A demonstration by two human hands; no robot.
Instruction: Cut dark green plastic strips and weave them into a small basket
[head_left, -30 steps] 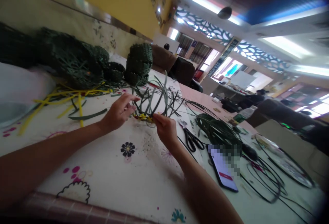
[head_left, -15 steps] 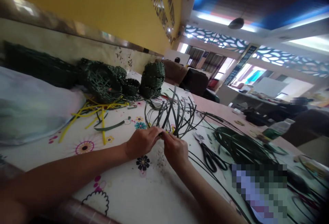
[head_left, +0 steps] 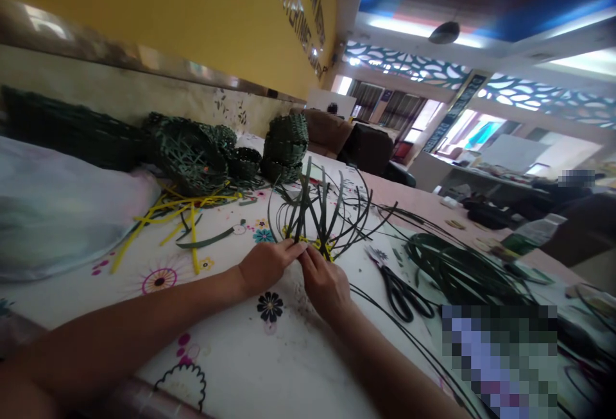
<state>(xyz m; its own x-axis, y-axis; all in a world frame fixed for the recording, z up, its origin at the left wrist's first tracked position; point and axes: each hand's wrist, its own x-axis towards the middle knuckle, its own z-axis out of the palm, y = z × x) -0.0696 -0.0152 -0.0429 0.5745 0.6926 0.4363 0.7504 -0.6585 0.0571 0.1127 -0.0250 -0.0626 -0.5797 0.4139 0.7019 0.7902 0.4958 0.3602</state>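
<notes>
A partly woven basket (head_left: 315,242) of dark green strips with yellow ones near its base stands on the flowered tablecloth (head_left: 226,355). Its loose green strips fan upward and outward. My left hand (head_left: 269,265) grips its near edge, fingers pinched together. Right beside it, my right hand (head_left: 325,283) is closed on the same edge, fingertips meeting those of the left. What lies under the fingertips is hidden. Black-handled scissors (head_left: 397,287) rest on the cloth to the right of my right hand.
Finished green baskets (head_left: 286,140) line the wall at the back left. Yellow strips (head_left: 195,233) lie beside a white plastic bag (head_left: 62,213). On the right is a coil of green strips (head_left: 452,271), with a plastic bottle (head_left: 534,236) behind it.
The basket has turned or tilted in my hands, so more of its yellow weave shows and its loose strips stand differently. My fingertips have shifted slightly along the edge.
</notes>
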